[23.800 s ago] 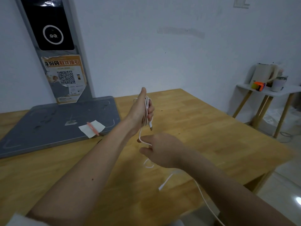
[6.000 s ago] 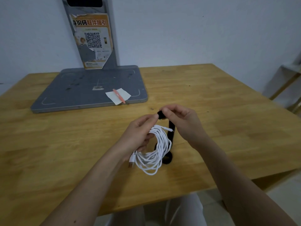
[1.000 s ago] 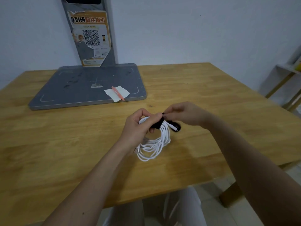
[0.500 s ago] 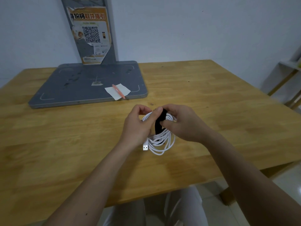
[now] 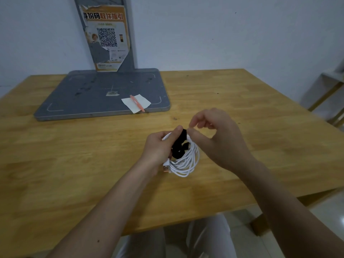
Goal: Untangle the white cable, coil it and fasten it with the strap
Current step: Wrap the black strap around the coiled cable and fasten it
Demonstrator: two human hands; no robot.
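A big wooden counter [image 5: 242, 108] filled most of the view, with a white wall [image 5: 223, 34] behind it. A flat gray base [image 5: 83, 94] lay on the far left part of the counter, and a gray post [image 5: 128, 43] stood up from its back edge. An orange and white poster [image 5: 107, 36] with a square code was stuck on the post. A small white paper [image 5: 141, 101] lay on the near right corner of the base, and a pink pen [image 5: 137, 102] lay across it.

Two bare arms reached in from the bottom. The left hand [image 5: 158, 151] held the cable [image 5: 188, 161] by its left side, above the middle of the counter. Its fingers [image 5: 176, 133] were curled round the top of the coil and pinched it there. The cable was wound into a round coil of many white loops, which hung down and to the right of that hand. A plug end [image 5: 166, 167] stuck out at the lower left of the coil, just below the hand.

The black strap [image 5: 179, 144] was wrapped across the top left of the coil, between the two hands. The right hand [image 5: 219, 138] was just beside the coil on the right. Its thumb touched the top of the strap. Its other fingers were loosely curled above and held nothing.
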